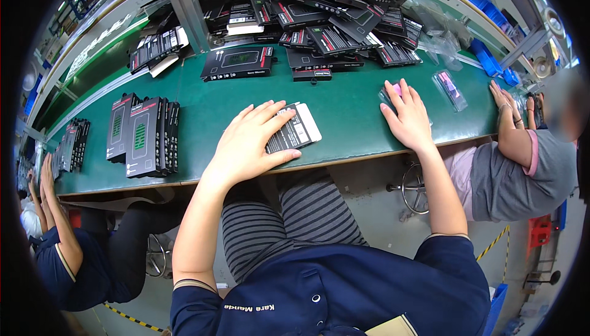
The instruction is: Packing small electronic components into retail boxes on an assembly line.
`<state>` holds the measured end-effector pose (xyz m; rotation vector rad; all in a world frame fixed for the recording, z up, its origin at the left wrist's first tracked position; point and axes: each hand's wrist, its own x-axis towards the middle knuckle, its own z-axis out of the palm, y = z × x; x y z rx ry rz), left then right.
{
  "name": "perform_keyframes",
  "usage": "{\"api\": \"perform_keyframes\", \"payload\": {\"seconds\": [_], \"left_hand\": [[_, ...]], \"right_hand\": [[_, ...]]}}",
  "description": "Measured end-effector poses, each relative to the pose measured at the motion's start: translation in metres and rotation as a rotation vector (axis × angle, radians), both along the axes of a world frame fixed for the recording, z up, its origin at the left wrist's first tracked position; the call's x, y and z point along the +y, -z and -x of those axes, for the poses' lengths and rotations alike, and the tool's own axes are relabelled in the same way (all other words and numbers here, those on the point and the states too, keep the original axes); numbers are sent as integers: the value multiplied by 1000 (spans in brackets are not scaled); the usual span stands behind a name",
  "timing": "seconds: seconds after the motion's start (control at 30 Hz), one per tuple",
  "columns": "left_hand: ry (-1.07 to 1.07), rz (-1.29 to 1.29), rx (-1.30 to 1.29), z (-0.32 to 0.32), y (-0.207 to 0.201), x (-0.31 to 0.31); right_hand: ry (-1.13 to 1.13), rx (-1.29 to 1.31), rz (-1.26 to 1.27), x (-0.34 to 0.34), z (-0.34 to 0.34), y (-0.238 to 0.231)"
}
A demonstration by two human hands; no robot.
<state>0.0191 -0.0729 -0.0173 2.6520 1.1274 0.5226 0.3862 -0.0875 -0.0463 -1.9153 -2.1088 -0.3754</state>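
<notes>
A seated worker's two bare hands rest palm down on a green surface (pixel 350 115), each over a piece of packaging. Under the left hand (pixel 252 139) lies a black printed carton (pixel 289 133), its body partly covered by the fingers and its white-lined end open to the right of that grip. The carton's long axis appears to run crosswise, the open mouth turned toward the right hand (pixel 405 112). There a clear plastic pack with a pink insert (pixel 396 89) sits beneath the fingers, to the right of the left grip and well apart from the carton. The left hand is nearer the carton, the right nearer the pack. Fingers and thumb stand apart on both hands; whether either grip is clamped cannot be told. A second clear pack (pixel 452 90) lies just right of the right grip, slanting. Black boxes (pixel 144 136) stand left of the left grip; more cartons (pixel 344 29) heap beyond both.
</notes>
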Motion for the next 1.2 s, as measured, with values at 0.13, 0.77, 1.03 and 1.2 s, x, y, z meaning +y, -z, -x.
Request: {"api": "perform_keyframes", "payload": {"seconds": [0.13, 0.77, 1.03, 1.2], "left_hand": [[-14, -24, -9, -1, 0, -1], [65, 5, -134, 14, 3, 5], [163, -49, -130, -8, 3, 1], [-92, 47, -559, -5, -20, -9]], "right_hand": [[60, 177, -104, -10, 36, 0], [-726, 411, 48, -25, 126, -22], [-527, 886, 39, -6, 165, -13], [-758, 1689, -76, 7, 157, -52]]}}
